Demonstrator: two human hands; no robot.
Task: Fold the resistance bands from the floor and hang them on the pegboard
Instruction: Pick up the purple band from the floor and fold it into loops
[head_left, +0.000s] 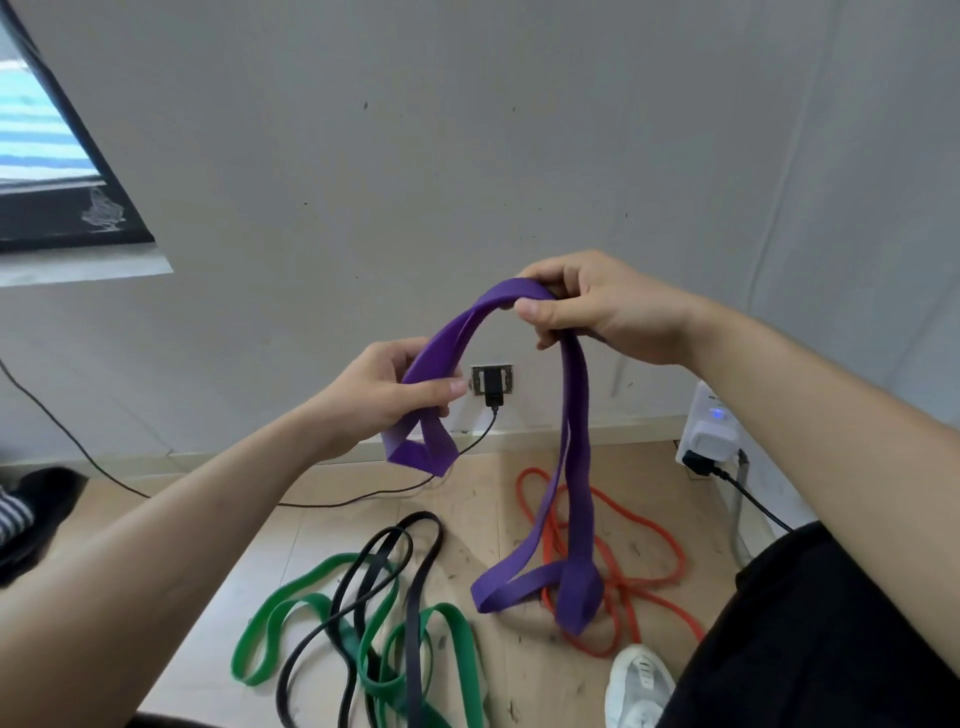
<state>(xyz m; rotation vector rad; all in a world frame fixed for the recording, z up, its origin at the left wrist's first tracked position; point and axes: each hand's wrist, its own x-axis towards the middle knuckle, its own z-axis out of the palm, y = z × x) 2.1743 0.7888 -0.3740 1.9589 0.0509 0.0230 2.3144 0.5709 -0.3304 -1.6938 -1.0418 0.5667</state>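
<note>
Two bare hands hold a purple resistance band (519, 312) up in front of a pale grey wall (467, 130), above a light wooden floor (493, 499). The band arches between the hands. The right hand (597, 306), higher and to the right, has its fingers and thumb clamped on the top of the arch, and from there two long strands hang down to loops just above the floor. The left hand (384, 389), lower, has its fingers closed around the band's other end, with a short folded loop sticking out below the fist. On the floor near its front edge lie a green band (291, 613) and a black band (415, 587), tangled together, with an orange band (644, 577) to their right behind the purple loops. A white shoe (636, 686) stands at the floor's front right corner. A wall socket (491, 382) with a black plug sits low on the wall between the hands.
</note>
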